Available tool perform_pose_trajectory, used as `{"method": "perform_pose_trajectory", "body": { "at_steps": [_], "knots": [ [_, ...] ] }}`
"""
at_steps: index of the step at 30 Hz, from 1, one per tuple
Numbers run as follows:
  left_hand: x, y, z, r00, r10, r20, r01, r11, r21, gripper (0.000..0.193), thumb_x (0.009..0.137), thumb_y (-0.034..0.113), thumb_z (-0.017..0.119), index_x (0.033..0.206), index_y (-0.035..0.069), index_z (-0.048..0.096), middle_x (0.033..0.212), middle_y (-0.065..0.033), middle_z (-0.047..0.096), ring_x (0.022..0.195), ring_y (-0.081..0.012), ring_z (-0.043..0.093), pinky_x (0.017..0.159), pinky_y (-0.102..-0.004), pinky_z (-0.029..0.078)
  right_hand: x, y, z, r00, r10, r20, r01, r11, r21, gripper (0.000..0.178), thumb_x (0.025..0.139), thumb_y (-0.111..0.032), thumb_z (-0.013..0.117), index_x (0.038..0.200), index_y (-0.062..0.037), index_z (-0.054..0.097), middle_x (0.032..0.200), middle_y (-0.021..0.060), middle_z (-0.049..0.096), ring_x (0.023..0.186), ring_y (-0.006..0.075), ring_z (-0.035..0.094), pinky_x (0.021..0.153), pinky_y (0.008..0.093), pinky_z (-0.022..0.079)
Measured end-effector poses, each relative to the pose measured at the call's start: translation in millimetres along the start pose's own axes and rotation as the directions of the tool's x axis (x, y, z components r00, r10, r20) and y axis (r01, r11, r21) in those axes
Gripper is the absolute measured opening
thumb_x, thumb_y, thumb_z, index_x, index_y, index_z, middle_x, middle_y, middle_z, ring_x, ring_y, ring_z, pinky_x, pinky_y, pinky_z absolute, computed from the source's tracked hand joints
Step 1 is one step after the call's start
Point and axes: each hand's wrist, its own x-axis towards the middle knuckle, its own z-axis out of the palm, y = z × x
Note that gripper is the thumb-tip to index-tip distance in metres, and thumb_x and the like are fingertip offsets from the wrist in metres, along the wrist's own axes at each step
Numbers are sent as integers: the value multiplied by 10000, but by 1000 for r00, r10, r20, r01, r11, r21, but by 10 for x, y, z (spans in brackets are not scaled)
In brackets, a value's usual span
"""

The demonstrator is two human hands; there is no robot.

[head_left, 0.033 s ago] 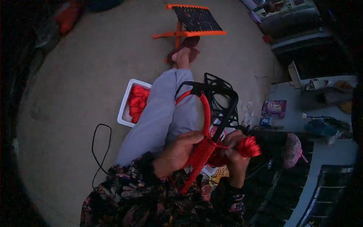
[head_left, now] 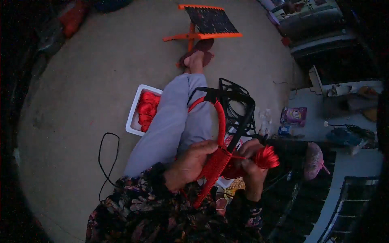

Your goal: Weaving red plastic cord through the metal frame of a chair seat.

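1. The left hand (head_left: 190, 164) is closed around the red woven part of a black metal frame (head_left: 233, 103), with the fingers wrapped over the edge of the red woven band (head_left: 214, 164).
2. The right hand (head_left: 249, 162) is closed on a bundle of bright red cord (head_left: 266, 157), just to the right of the woven band; a thin strand of the cord goes from the bundle toward the band.
3. The frame rests on the lap of the person, above the grey trouser leg (head_left: 170, 125), and it rises away from the hands. One curved bar of the frame is already wrapped in red cord (head_left: 221, 121); the other bars are bare and black.
4. A white rectangular plastic tray (head_left: 133, 109) with more red cord inside it lies on the concrete floor, touching the left side of the leg.
5. A loose black cable (head_left: 106, 156) lies on the floor, to the left of the knee.
6. An orange folding stool with a dark woven seat (head_left: 210, 20) stands near the foot, far from the hands.
7. A small purple package (head_left: 295, 115) lies on the floor at the right side.
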Motion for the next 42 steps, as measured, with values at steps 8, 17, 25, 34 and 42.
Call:
{"method": "perform_pose_trajectory", "body": {
  "at_steps": [8,17,25,34,42],
  "knots": [
    [9,-27,-22,1000,17,-10,-17,1000,-5,168,884,144,529,977,14,581,936,-85,637,878,-204,616,820,-346,487,10,-74,157,999,40,13,-41,993,111,283,638,-168,668,820,-27,503,804,102,549,647,154,540,530,269,437],
    [43,5,-70,994,-106,-16,103,987,-121,218,829,131,529,986,-15,567,928,-120,640,869,-240,616,836,-375,476,41,-72,181,992,113,58,-119,988,102,235,672,-174,599,822,-42,475,744,100,545,615,159,511,539,267,423],
    [85,20,-17,993,-85,-76,82,995,-48,224,777,129,557,946,-17,576,889,-118,640,843,-248,612,808,-374,478,67,-37,178,996,63,60,-74,979,191,235,679,-142,606,822,-55,441,728,102,536,582,161,492,519,282,416],
    [127,116,76,979,-204,-8,200,966,-164,180,727,91,532,865,-5,597,833,-118,649,769,-254,620,764,-385,492,49,48,71,994,76,75,-86,985,148,269,694,-142,621,862,-55,430,717,106,534,570,163,492,518,281,421],
    [158,84,26,974,-224,-42,219,971,-95,203,707,93,532,864,-14,603,840,-108,654,756,-242,622,763,-367,495,29,20,148,998,34,54,-44,979,197,234,692,-127,600,805,-54,409,652,84,477,487,158,480,461,264,451]
  ]
}}
